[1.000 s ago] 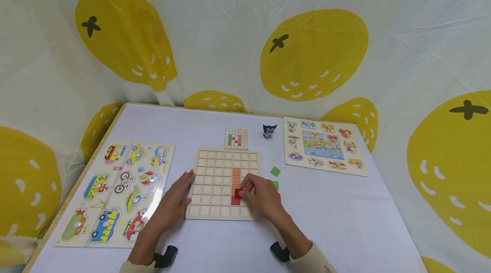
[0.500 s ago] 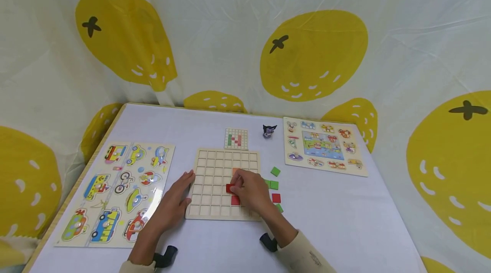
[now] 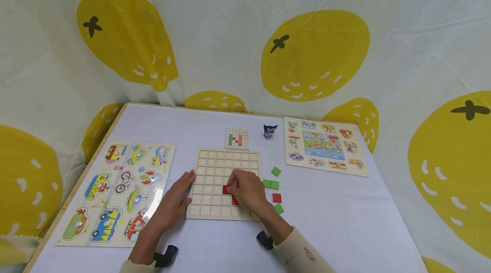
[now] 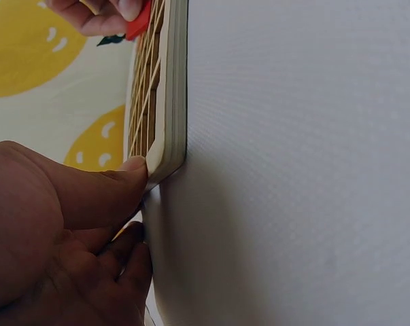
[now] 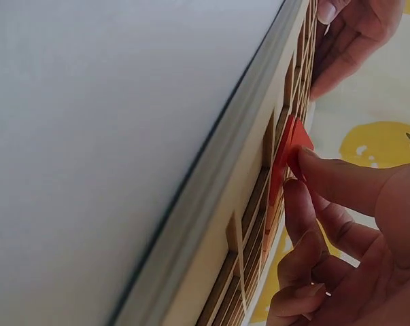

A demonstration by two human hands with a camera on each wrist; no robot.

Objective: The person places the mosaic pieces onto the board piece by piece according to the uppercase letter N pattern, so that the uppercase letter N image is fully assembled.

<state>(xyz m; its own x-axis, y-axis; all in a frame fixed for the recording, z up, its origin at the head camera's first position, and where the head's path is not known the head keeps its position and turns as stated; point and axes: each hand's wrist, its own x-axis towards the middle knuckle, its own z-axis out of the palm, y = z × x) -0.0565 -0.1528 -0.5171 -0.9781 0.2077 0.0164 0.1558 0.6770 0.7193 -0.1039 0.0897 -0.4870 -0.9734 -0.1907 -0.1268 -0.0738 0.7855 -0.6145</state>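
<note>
My right hand (image 3: 247, 190) pinches a red square tile (image 3: 226, 189) between thumb and fingers, low over the wooden grid board (image 3: 207, 162). In the right wrist view this red tile (image 5: 303, 139) is tilted against the grid. A second red tile (image 3: 235, 201) sits in a cell just below, partly covered by the hand. Only a sliver of an orange tile shows above the knuckles. At the board's left edge rests my left hand (image 3: 174, 204); its thumb (image 4: 133, 166) touches the rim near the corner, with the other fingers extended along the side.
Several green tiles (image 3: 275, 184) and a loose red tile (image 3: 276, 198) lie right of the board. Behind it are a small pattern card (image 3: 236, 138) and a dark figurine (image 3: 270, 131). Picture puzzles stand left, with vehicles (image 3: 115, 194), and at back right (image 3: 324, 145).
My right hand has carried the red tile leftward across the board, from above the seated red tile to the neighbouring column. The left hand has stayed at the board's edge.
</note>
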